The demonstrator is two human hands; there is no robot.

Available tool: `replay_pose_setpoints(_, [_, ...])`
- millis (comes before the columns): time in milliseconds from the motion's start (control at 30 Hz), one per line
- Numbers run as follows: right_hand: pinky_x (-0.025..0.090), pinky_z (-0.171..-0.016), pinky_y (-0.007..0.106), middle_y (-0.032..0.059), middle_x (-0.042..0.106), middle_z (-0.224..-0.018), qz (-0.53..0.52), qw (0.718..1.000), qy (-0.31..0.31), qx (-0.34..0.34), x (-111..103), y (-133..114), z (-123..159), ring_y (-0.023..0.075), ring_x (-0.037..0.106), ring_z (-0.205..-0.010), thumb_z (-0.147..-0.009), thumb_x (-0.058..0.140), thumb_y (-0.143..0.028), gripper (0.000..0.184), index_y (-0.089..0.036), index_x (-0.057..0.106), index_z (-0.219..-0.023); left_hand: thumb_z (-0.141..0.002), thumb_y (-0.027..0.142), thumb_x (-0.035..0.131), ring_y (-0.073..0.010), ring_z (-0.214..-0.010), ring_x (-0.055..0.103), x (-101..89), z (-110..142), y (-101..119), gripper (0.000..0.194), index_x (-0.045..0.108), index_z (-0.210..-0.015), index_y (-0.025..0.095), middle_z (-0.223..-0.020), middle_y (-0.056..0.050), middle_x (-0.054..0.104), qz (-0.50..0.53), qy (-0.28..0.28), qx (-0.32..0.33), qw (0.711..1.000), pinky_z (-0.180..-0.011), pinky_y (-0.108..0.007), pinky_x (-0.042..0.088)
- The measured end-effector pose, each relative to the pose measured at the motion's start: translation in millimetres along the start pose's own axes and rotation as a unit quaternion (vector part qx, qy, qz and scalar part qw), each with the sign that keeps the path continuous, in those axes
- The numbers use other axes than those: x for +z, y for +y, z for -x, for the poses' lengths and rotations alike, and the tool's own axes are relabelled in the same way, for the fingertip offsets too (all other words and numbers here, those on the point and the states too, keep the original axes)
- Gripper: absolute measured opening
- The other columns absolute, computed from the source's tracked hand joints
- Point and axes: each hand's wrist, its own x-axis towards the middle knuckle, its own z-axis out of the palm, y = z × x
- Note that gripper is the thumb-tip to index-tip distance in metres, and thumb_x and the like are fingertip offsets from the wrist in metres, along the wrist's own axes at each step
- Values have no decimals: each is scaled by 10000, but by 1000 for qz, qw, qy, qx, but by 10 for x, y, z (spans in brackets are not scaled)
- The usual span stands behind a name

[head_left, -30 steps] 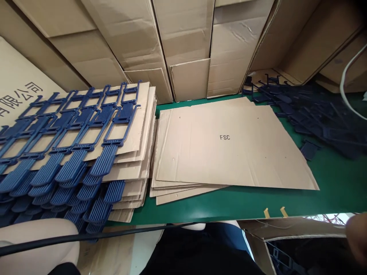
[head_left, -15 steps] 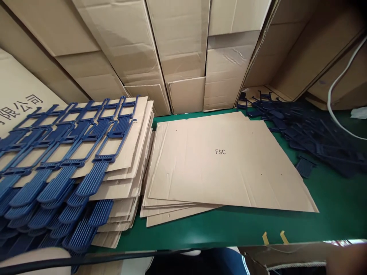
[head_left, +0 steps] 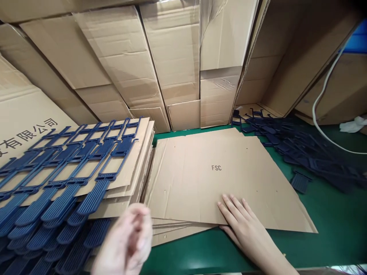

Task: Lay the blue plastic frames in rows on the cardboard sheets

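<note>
My right hand (head_left: 243, 223) lies flat with fingers stretched out on the near edge of the top cardboard sheet (head_left: 218, 179), which is printed "FSC" and tops a small stack of flat sheets on the green table (head_left: 338, 229). My left hand (head_left: 127, 242) hovers blurred at the lower left, above the near corner of a taller stack of cardboard sheets (head_left: 132, 172) fitted with blue plastic handles (head_left: 71, 179). Its fingers look loosely curled; nothing shows in them.
A loose pile of dark blue plastic handles (head_left: 304, 147) lies on the table at the right. Tall cardboard boxes (head_left: 172, 61) wall off the back. A white cable (head_left: 323, 103) hangs at the right. A printed carton (head_left: 25, 114) stands at the far left.
The camera has tilted up. Both hands have come into view from below: the right one has landed on the FSC sheet, the left one has risen near the handled stack.
</note>
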Motion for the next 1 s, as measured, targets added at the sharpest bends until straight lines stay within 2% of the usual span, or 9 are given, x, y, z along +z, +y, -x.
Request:
replay_pose_setpoints(100, [399, -885, 477, 77, 376, -1299, 8, 1000, 12, -19, -24, 43, 0, 280, 398, -1146, -844, 428, -350, 442, -191, 426, -1257, -787, 398, 487, -2, -339, 197, 246, -164, -165, 256, 512, -896, 168, -523, 53, 425, -134, -157, -104, 973, -326, -149, 104])
replay_pose_setpoints(200, [409, -885, 462, 47, 371, -1304, 10, 999, 21, -44, -19, 118, 13, 260, 402, -1146, -857, 408, -293, 420, -187, 417, -1264, -834, 372, 411, -18, -397, 279, 495, -289, -241, 270, 509, -977, 165, -591, 40, 459, -299, -233, -109, 919, -381, -157, 199])
replay_pose_setpoints(433, [370, -918, 508, 35, 319, -1330, -52, 996, 3, -70, -62, 252, 24, 267, 350, -1189, -861, 410, -289, 453, -194, 358, -1301, -870, 334, 300, -136, -786, 528, 914, -471, -321, 317, 537, -1054, 231, -866, -17, 583, -556, -256, 136, 779, -721, -280, 416])
replay_pose_setpoints(567, [361, -948, 476, 41, 400, -1279, -219, 972, -83, 2, -208, 391, -56, 232, 386, -1171, -849, 409, -392, 441, -224, 426, -1257, -859, 377, 302, -230, -1201, 326, 927, -708, -492, 415, 461, -1184, 173, -1305, -103, 383, -657, -232, 233, 678, -964, -390, 314])
replay_pose_setpoints(667, [464, -856, 336, 46, 538, -1137, -300, 942, -47, 144, -239, 843, -160, 183, 509, -1044, -858, 370, -400, 370, -218, 540, -1132, -830, 505, 290, -292, -1298, 97, 832, -904, -637, 561, 326, -1304, 209, -1432, -94, 124, -712, -224, 224, 626, -1007, -525, 182])
replay_pose_setpoints(767, [408, -903, 381, 94, 516, -1154, -208, 929, 77, 298, -142, 1622, -270, 238, 481, -1064, -798, 430, -434, 427, -176, 539, -1120, -780, 598, 304, -336, -1293, 1, 731, -1033, -739, 643, 253, -1337, 280, -1440, -74, 54, -740, -212, 195, 608, -979, -610, 86])
replay_pose_setpoints(833, [324, -949, 438, 162, 391, -1266, -124, 921, 31, 369, -32, 2160, -310, 305, 363, -1160, -727, 529, -432, 617, -118, 427, -1248, -765, 623, 297, -338, -1291, -11, 691, -1070, -779, 660, 240, -1339, 301, -1437, -75, 63, -747, -201, 188, 606, -970, -622, 52])
replay_pose_setpoints(900, [257, -852, 605, 194, 219, -1354, -57, 869, -64, 488, 90, 2577, -309, 448, 214, -1186, -618, 605, -545, 872, -166, 296, -1340, -763, 632, 286, -329, -1293, -8, 675, -1078, -801, 658, 237, -1337, 315, -1435, -72, 72, -746, -193, 188, 609, -969, -620, 38])
replay_pose_setpoints(1000, [216, -766, 645, 159, 0, -1403, -33, 812, -111, 571, 266, 2897, -264, 476, 42, -1211, -564, 579, -657, 1053, -253, 56, -1385, -761, 647, 260, -310, -1297, -1, 667, -1066, -806, 654, 249, -1331, 326, -1434, -63, 81, -738, -191, 187, 619, -980, -604, 34])
